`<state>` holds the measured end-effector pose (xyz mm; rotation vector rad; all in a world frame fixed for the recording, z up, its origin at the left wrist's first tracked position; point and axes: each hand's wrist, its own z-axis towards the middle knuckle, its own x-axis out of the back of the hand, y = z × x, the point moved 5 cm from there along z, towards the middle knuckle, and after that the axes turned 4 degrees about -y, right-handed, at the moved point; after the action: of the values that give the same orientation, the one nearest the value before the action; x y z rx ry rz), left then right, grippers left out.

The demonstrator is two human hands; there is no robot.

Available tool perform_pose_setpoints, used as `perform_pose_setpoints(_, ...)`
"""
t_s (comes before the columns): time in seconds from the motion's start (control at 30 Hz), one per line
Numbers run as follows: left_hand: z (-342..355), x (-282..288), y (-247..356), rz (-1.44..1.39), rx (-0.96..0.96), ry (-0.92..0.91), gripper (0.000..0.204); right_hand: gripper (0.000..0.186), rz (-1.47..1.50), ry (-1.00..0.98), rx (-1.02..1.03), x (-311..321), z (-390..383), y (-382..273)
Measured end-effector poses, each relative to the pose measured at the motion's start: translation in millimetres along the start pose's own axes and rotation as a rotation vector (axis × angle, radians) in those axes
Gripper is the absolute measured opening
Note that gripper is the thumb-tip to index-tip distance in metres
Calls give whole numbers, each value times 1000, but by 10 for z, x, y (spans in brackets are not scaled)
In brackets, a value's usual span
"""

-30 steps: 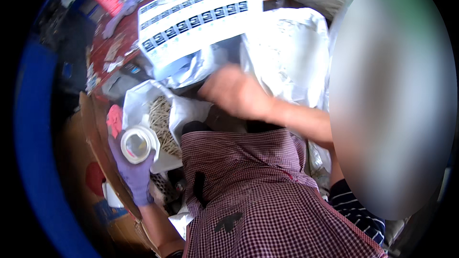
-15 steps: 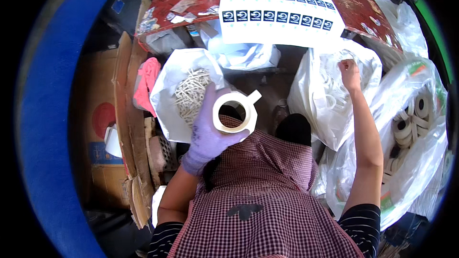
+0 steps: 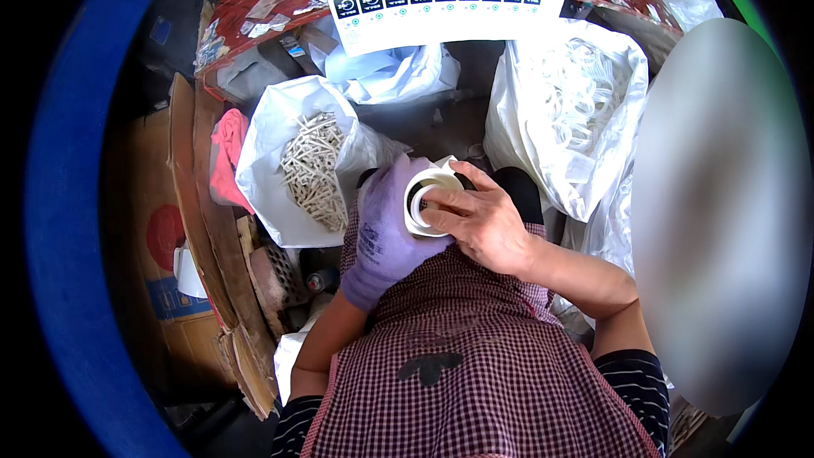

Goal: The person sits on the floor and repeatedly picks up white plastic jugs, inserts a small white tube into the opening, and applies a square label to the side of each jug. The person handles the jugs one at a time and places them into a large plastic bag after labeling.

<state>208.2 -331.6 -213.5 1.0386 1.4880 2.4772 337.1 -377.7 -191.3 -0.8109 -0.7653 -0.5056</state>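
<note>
My left hand (image 3: pixel 383 225), in a purple glove, is wrapped round a white plastic pipe fitting (image 3: pixel 442 172) above my lap. Its round opening faces up. My bare right hand (image 3: pixel 498 233) reaches in from the right, with finger and thumb on a white ring (image 3: pixel 415 204) at that opening. The ring sits inside the fitting's mouth or right at it; the fingers partly hide how deep. On the left, a white sack (image 3: pixel 264 195) holds many short pale pins (image 3: pixel 314 170). An open white bag (image 3: pixel 517 131) on the right contains clear-white rings (image 3: pixel 585 89).
A red worn table (image 3: pixel 233 17) stands ahead, with a printed label sheet (image 3: pixel 449 21) hanging over its edge. Torn cardboard (image 3: pixel 199 212) and a pink cloth (image 3: pixel 229 148) lie at the left. A grey blur hides the far right.
My right hand has come from the bag of rings to the fitting, bringing a white ring to its opening. My left hand still holds the fitting. The view has shifted.
</note>
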Motion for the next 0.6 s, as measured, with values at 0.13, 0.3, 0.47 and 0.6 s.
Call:
perform_pose_setpoints(0.13,-82,-124,-77,144,-50,-29,87,28,-13,-25,-17,-25,1,12)
perform_pose_setpoints(0.3,-131,-223,-122,96,19,-33,84,20,-263,48,20,-57,-49,-86)
perform_pose_setpoints(0.47,106,-159,164,111,-86,-113,67,7,-233,-282,76,-7,-90,57)
perform_pose_setpoints(0.6,111,-240,383,205,-121,-124,67,4,-112,-574,67,-148,-148,199)
